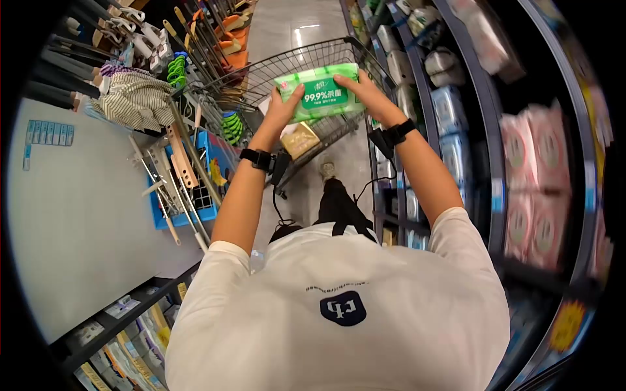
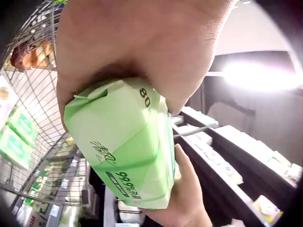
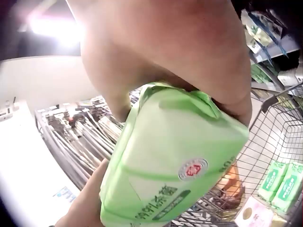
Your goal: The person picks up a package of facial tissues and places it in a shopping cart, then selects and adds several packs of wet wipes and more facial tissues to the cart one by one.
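Observation:
Above the wire shopping cart, a green pack of wet wipes is held between both hands, its printed face turned up. My left hand grips one end, thumb over the top face. At the opposite end my right hand grips it the same way. Seen from the left wrist, the end of the wipes pack sits against the palm, with fingers partly hidden. Similar green packs lie inside the cart, and a yellowish package shows through its near end.
Shelves with pink packs and blue packs run along the right. Mops and brooms hang at the left, above a blue crate with long handles. A grey panel stands at the far left.

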`<state>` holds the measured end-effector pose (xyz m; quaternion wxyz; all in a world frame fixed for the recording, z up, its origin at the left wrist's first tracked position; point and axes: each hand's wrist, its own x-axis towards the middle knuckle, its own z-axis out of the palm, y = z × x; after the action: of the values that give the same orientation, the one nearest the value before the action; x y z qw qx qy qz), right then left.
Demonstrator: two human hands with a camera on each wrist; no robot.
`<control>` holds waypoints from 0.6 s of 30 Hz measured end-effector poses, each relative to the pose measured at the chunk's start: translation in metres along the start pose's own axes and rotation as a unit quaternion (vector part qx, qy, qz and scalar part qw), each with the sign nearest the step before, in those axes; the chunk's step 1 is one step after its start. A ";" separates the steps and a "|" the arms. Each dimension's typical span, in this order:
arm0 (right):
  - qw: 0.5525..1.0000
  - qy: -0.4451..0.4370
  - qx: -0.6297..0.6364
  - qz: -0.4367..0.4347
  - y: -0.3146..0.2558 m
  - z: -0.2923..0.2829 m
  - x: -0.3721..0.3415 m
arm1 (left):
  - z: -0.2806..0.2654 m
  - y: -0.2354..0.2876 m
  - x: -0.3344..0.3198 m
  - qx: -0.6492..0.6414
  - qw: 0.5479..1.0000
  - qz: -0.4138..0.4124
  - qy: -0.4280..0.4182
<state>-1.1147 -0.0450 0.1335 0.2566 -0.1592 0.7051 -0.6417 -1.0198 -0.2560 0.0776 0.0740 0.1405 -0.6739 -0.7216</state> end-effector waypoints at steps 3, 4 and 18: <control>0.996 -0.051 -0.033 0.073 0.054 -0.031 0.102 | 0.005 -0.060 0.069 -0.022 0.997 -0.075 0.009; 0.984 -0.121 -0.013 0.130 0.071 -0.039 0.127 | 0.007 -0.089 0.092 0.018 0.995 -0.095 0.018; 0.734 -0.396 -0.209 0.511 0.351 -0.096 0.277 | 0.073 -0.358 0.125 -0.290 0.855 -0.425 0.066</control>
<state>-1.3583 -0.0752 -0.2520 0.7618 -0.0644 0.6315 -0.1293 -1.1307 -0.1942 -0.2873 -0.1580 0.4332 -0.3021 -0.8343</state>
